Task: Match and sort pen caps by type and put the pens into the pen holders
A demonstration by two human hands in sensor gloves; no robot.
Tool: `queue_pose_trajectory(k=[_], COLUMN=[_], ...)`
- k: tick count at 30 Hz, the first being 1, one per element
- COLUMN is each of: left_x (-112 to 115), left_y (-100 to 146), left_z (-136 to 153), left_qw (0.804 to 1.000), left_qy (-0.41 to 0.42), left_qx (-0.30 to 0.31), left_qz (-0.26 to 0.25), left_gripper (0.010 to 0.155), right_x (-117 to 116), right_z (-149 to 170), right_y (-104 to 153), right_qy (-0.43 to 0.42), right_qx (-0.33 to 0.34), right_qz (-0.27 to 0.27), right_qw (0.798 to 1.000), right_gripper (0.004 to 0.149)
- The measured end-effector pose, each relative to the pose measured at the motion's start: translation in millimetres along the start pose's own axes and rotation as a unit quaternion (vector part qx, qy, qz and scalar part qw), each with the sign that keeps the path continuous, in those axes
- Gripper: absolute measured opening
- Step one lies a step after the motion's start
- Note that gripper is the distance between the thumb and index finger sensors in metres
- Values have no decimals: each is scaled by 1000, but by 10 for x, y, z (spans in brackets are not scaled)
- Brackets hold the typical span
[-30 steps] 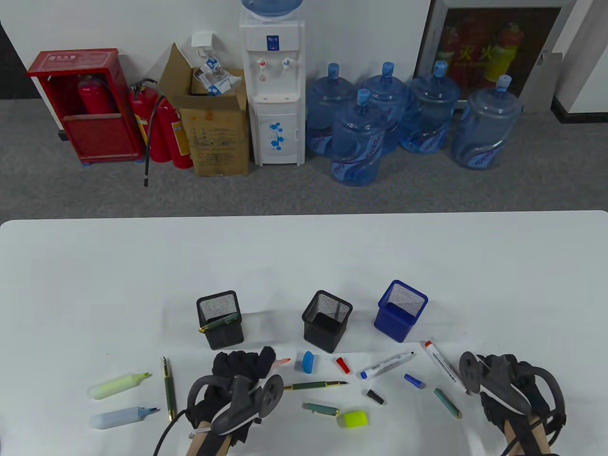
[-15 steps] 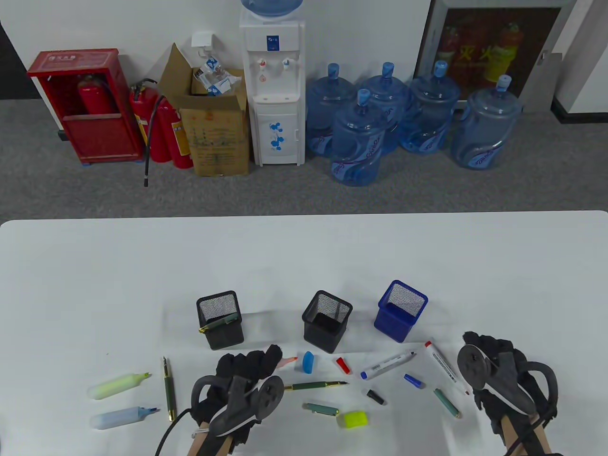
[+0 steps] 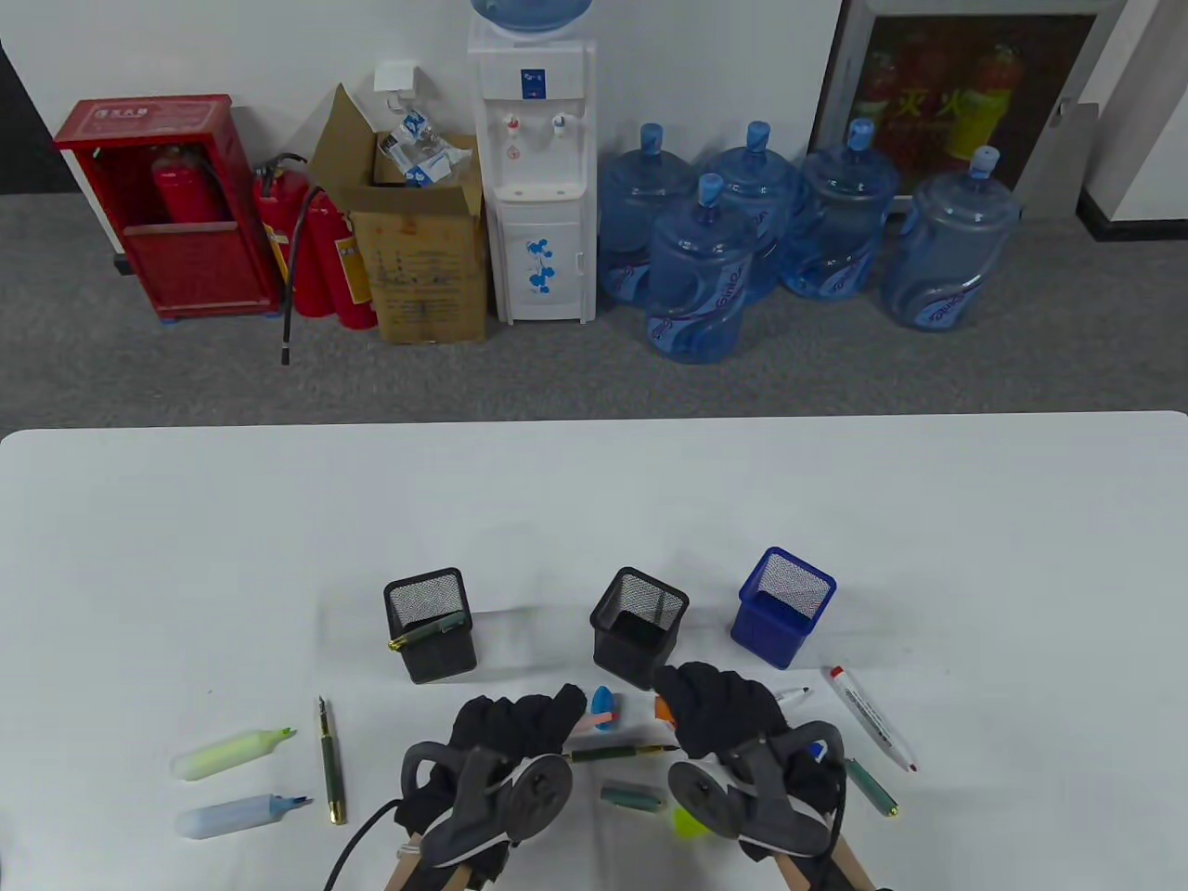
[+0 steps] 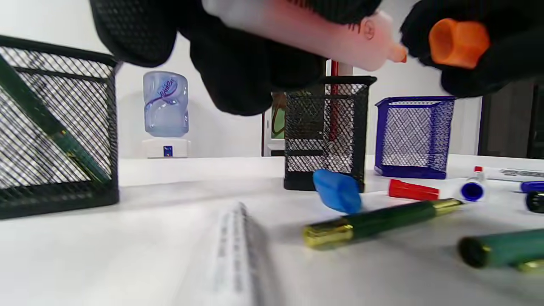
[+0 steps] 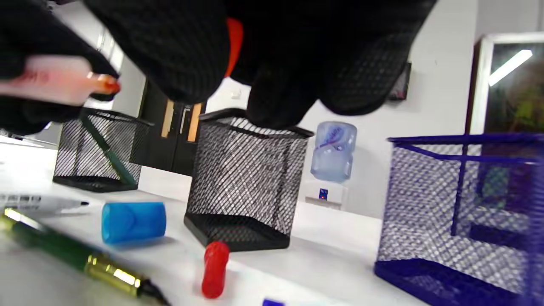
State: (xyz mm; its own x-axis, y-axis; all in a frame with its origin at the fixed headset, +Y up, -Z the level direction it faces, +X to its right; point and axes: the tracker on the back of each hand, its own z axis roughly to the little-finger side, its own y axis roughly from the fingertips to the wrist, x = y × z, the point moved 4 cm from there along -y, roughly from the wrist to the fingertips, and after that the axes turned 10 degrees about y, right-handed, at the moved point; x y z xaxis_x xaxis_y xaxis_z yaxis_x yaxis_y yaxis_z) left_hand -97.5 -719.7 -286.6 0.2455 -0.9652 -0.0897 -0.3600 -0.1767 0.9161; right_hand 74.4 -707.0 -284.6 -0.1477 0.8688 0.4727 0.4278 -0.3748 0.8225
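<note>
An uncapped pink highlighter is held level above the table, orange tip toward an orange cap held just beside it, open end facing the tip, not touching; three mesh holders stand behind: black containing a tilted green pen, black, blue.

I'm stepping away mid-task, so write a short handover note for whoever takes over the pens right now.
Left hand: holds the uncapped pink highlighter, tip toward the other hand.
Right hand: pinches the orange cap, open end facing the tip; not yet on.
Done: one green pen leans in the left black mesh holder.
Middle black mesh holder and blue mesh holder: no pens seen inside.
Left on the table: green highlighter, blue highlighter, green fountain pens, whiteboard markers, blue cap, red cap, other caps.
Next, probably: cap the pink highlighter and drop it in a holder.
</note>
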Motion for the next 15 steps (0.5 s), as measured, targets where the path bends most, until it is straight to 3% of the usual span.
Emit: queue_pose_trajectory(k=[15], left_x=[89], left_y=[-25], left_z=[-165], left_qw=[998], left_qy=[65], left_qx=[11], left_qz=[11], left_gripper=[62], right_x=[-24], right_z=[-153], right_y=[56], right_qy=[15], right_qx=[22], right_qz=[2], right_qw=[1000], right_gripper=[59])
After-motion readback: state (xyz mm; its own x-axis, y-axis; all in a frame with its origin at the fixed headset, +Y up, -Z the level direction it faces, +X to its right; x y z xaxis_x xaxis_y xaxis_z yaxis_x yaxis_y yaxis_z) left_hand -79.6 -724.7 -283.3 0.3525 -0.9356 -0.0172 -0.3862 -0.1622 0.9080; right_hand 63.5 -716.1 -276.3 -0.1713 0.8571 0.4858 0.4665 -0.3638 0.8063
